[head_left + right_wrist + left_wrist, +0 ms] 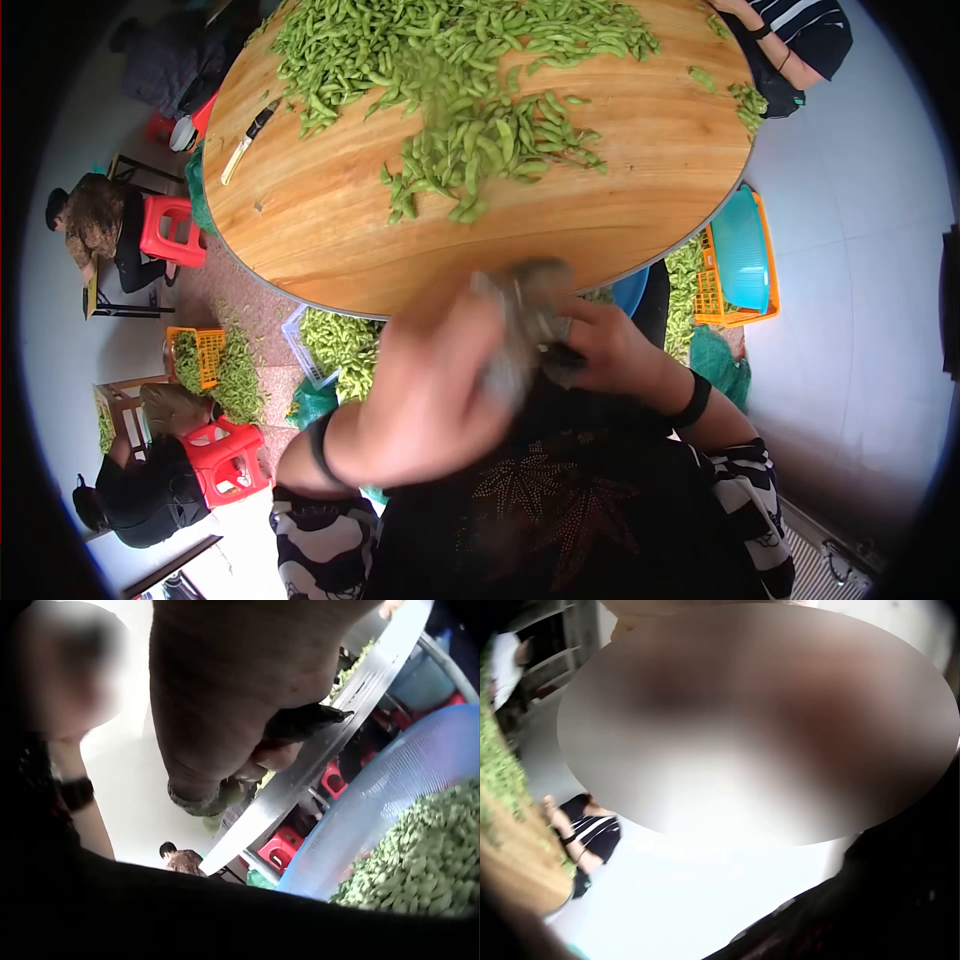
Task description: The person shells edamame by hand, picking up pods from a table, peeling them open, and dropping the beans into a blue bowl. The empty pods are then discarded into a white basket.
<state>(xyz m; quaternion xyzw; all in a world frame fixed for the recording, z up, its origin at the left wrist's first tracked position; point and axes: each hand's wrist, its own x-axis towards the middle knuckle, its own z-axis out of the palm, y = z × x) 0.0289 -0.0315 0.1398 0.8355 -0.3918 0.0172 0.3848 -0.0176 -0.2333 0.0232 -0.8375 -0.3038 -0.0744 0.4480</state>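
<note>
In front of my chest my two hands meet just off the table's near edge. My left hand (430,375), blurred by motion, has its fingers curled round a crumpled-looking grey thing (525,300); its kind cannot be told. My right hand (615,345) is bent at the fingers beside it and grips a small black thing (562,362). The right wrist view shows that black thing (300,724) jutting from the grip with a pointed end, and grey-green material (199,801) at the fingertips. Green soybean pods (480,145) lie on the round wooden table (310,200).
A knife (248,145) lies on the table's left. Below its right edge stand a blue basin (630,292) and an orange crate (765,250). A blue basket (360,810) holds shelled beans (420,862). People sit near red stools (225,460); another person (790,50) is at the far right.
</note>
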